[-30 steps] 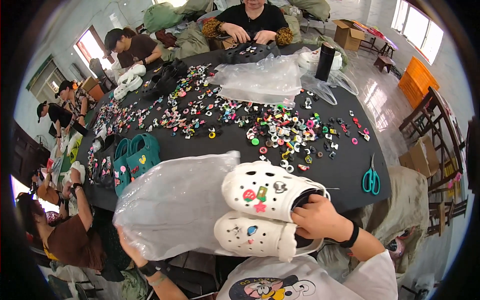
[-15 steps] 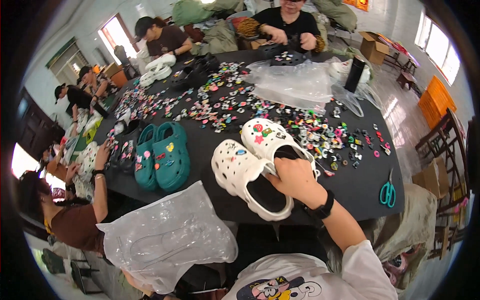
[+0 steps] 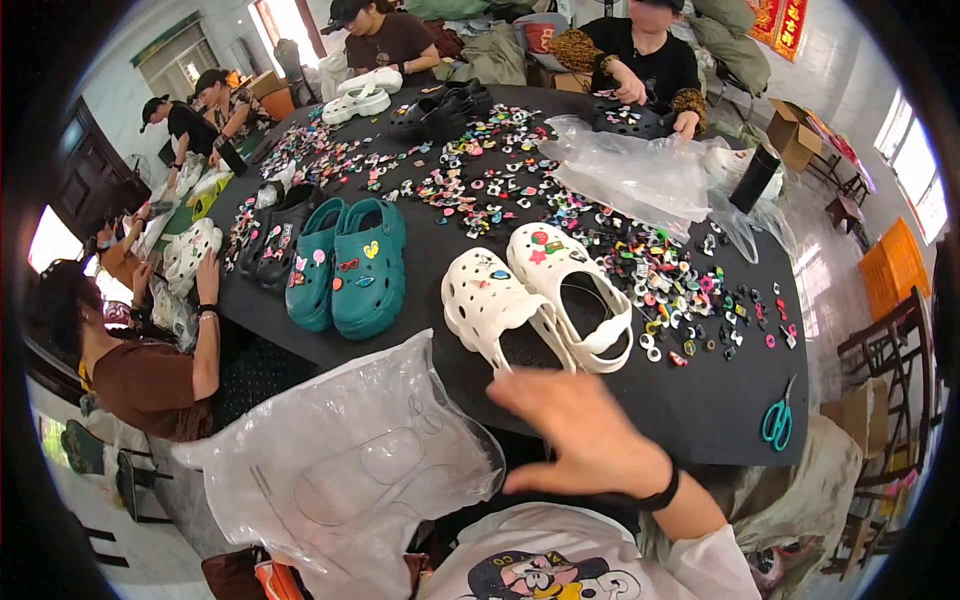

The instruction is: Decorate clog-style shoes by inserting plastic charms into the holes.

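I'm seeing white clogs (image 3: 485,300) by the table's (image 3: 690,410) near edge, toes away, probably so their charms (image 3: 539,239) show. Right hand (image 3: 580,430) splayed, empty; left hand (image 3: 322,492) behind the plastic bag (image 3: 400,460), can't tell its grip.

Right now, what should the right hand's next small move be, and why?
Probably bring the right hand to the right edge of the clear plastic bag and pinch it. The hand is spread and seems to hold nothing, that edge appears just beside it, and the white clogs already rest on the black table.
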Demonstrator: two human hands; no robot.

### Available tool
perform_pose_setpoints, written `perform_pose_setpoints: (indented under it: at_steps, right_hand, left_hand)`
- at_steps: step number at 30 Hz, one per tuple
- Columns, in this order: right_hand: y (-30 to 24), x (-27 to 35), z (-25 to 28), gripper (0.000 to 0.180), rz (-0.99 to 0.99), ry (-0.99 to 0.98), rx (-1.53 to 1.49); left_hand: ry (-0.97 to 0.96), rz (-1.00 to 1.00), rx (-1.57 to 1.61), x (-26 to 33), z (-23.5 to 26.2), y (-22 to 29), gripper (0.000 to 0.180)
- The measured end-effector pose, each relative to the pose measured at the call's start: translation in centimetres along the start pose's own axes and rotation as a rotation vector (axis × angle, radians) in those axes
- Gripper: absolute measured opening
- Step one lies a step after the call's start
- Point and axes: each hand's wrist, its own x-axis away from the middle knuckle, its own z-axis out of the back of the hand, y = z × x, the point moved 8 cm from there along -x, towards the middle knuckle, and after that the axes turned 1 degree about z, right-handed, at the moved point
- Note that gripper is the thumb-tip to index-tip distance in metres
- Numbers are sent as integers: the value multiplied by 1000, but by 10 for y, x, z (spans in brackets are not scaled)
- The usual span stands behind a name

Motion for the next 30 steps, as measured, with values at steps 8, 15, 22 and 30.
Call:
perform_pose_setpoints:
  at_steps: [8, 15, 22, 30]
  right_hand:
    - [17, 25, -115, 113, -45, -80, -425]
    - [-2, 67, -97, 11, 255, -65, -315]
    - [-50, 71, -17, 20, 499, 387, -295]
    - [-13, 46, -9, 37, 374, 489, 130]
  left_hand:
    - [-373, -110, -21, -15, -76, 30, 69]
    - [-674, -166, -62, -7, -154, 57, 68]
    - [-938, -180, -118, 9, -218, 78, 67]
    - [-1229, -129, -148, 35, -276, 105, 66]
